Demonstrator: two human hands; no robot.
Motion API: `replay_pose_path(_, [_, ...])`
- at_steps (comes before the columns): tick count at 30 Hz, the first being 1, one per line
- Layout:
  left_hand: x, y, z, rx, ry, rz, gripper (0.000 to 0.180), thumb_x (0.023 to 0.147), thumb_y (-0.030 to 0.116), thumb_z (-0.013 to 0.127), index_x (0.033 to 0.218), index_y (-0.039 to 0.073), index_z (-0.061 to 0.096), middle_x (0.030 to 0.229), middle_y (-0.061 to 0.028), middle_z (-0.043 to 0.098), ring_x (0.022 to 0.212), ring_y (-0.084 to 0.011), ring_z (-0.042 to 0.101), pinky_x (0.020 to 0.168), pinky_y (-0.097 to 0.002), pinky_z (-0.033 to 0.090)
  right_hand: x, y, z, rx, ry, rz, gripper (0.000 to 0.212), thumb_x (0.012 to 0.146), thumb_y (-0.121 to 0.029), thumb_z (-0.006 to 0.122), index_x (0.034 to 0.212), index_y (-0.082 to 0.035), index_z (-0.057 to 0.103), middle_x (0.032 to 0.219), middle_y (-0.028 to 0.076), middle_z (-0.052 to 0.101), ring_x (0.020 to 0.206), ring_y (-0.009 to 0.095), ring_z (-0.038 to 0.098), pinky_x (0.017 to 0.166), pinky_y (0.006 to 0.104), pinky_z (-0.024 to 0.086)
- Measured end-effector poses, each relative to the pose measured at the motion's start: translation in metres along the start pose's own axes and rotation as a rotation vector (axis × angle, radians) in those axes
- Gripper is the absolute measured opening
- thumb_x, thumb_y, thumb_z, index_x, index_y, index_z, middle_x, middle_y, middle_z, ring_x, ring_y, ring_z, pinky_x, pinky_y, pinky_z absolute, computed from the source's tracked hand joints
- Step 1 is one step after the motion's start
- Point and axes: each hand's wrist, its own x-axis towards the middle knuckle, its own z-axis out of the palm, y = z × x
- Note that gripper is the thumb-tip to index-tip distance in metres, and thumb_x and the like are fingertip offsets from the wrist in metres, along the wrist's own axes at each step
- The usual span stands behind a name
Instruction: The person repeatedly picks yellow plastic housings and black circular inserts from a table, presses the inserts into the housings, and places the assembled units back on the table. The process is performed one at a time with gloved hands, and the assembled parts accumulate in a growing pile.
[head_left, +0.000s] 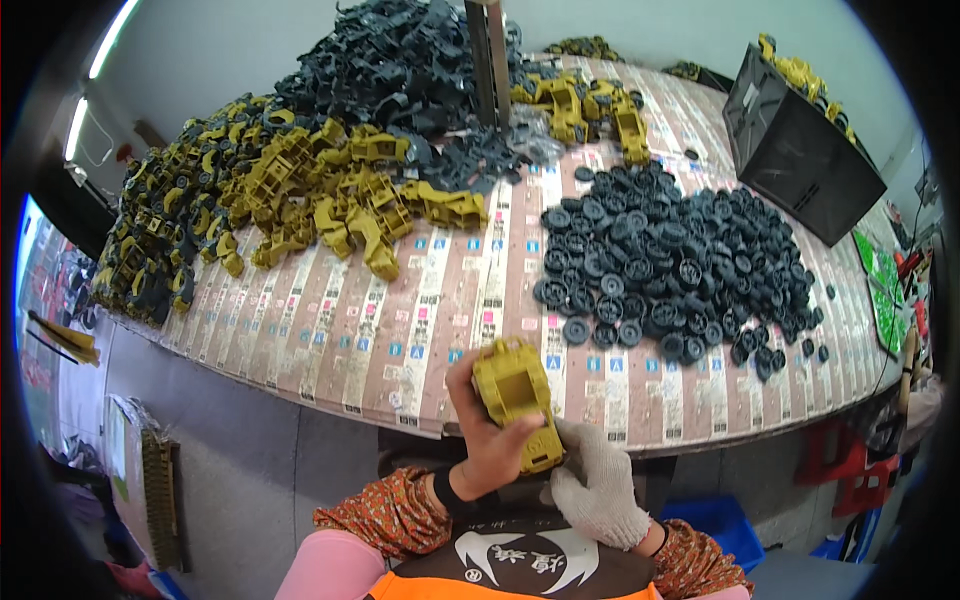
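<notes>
In front of me, over the table's near edge, I hold a yellow plastic toy truck body (541, 449) with a square hollow in its upper part. My left hand (490, 440) is bare and closed round its left side, the thumb lying across the front. At its lower right end is my right hand (600, 488), in a pale knitted glove, with its fingers curled against the part. The tips of the gloved fingers are partly hidden, so any small piece between them cannot be seen.
The table (440, 300) carries a heap of black toy wheels (680, 260) at right and yellow truck bodies (350, 200) at left. Behind rises a tall pile of dark plastic parts (390, 70) beside a metal post (488, 65). A black bin (800, 140) stands far right.
</notes>
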Motion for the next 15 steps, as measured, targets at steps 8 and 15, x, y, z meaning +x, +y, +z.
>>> replay_pose_path(8, [0.019, 0.001, 0.004, -0.027, 0.033, -0.031, 0.081, 0.099, 0.025, 0.079, 0.157, 0.011, 0.025, 0.143, -0.0092, 0.043, 0.128, -0.0199, 0.052, 0.109, -0.0367, 0.047, 0.029, -0.041, 0.001, -0.482, -0.044, -0.049, 0.072, 0.086, -0.033, 0.080, 0.143, 0.002, 0.051, 0.110, 0.028, 0.072, 0.094, 0.043, 0.074, 0.084, 0.0499, 0.058])
replay_pose_path(15, [0.066, 0.022, -0.018, -0.038, -0.082, -0.320, 0.080, 0.103, 0.016, 0.069, 0.166, 0.016, 0.019, 0.139, -0.0133, 0.046, 0.128, -0.0186, 0.051, 0.110, -0.0339, 0.046, 0.122, -0.065, -0.050, 0.087, -0.116, 0.246, 0.049, 0.095, -0.022, 0.069, 0.133, 0.006, 0.053, 0.102, 0.014, 0.071, 0.071, 0.021, 0.073, 0.058, 0.0307, 0.060])
